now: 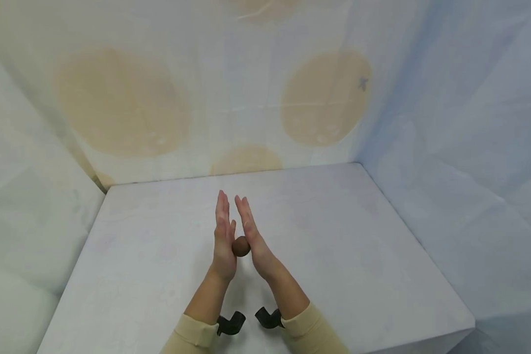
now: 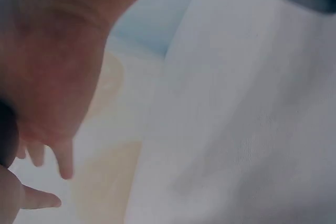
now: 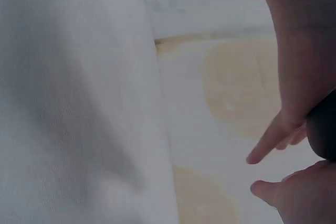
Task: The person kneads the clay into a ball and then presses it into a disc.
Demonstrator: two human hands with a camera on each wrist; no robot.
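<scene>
A small brown ball (image 1: 241, 246) sits squeezed between my two palms, held above the white table (image 1: 336, 246). My left hand (image 1: 223, 231) and right hand (image 1: 252, 233) stand upright, palms facing each other, fingers straight and pointing away from me. In the left wrist view my left hand's palm (image 2: 52, 66) fills the upper left, and the ball (image 2: 6, 135) shows as a dark shape at the frame's edge. The right wrist view has my right hand (image 3: 302, 77) on the right, with the ball (image 3: 323, 129) dark below it.
White cloth covers the table and the walls around it. The back wall (image 1: 248, 98) bears large beige circles. The right wall (image 1: 460, 147) is pale blue. The table's front right corner (image 1: 471, 322) drops off. Black camera mounts (image 1: 230, 323) sit on my wrists.
</scene>
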